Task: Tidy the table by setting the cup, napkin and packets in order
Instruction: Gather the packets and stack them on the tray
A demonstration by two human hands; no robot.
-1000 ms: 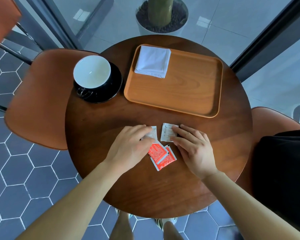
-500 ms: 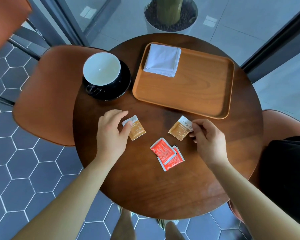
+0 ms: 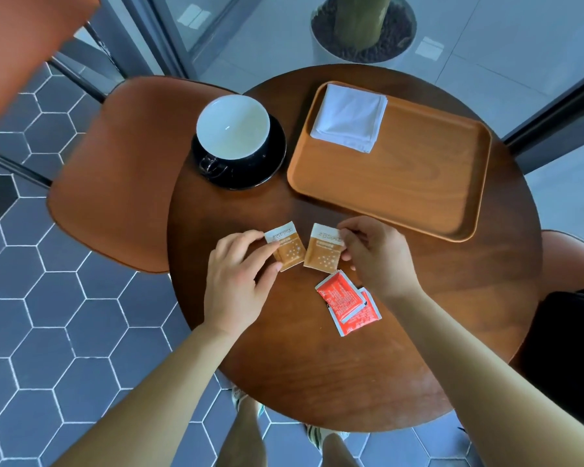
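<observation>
On the round wooden table my left hand pinches one tan sugar packet and my right hand pinches a second tan packet; the two lie side by side. Two red packets overlap just below my right hand. A white cup sits on a black saucer at the back left. A folded white napkin rests in the back left corner of the wooden tray.
An orange chair seat stands to the left of the table, another chair at the right. A potted plant is behind glass beyond the table. My legs and shoes show under the near edge.
Both hands turned the tan packets face up, spread them apart, then brought them together side by side. The camera view shifted left and the red packets stayed put.
</observation>
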